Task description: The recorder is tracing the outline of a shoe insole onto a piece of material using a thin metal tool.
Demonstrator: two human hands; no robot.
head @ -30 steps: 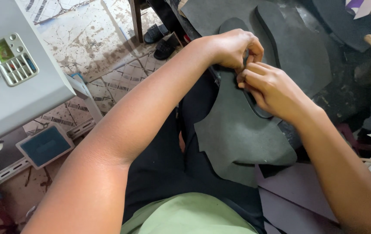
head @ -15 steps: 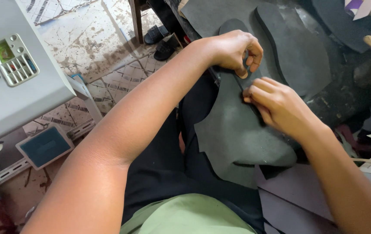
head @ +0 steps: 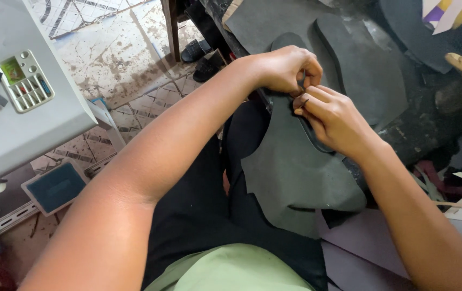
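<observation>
A dark grey sheet of rubbery material (head: 295,172) lies over my lap, with a curved cut edge along its right side. My left hand (head: 287,69) pinches the sheet's upper end with closed fingers. My right hand (head: 334,119) sits just below it, fingers curled on the sheet's cut edge; a thin dark tool seems to poke out between the fingers, too small to identify. The two hands touch each other.
Sole-shaped dark cutouts (head: 363,64) lie on the floor ahead. A grey machine table (head: 10,129) with a small compartment tray (head: 25,81) stands at the left, a pedal (head: 56,186) below it. Sandals (head: 204,54) sit by a wooden leg. Scraps lie at right.
My right hand dropped slightly away from the left half a second ago, then came back up against it. The sheet has hardly shifted.
</observation>
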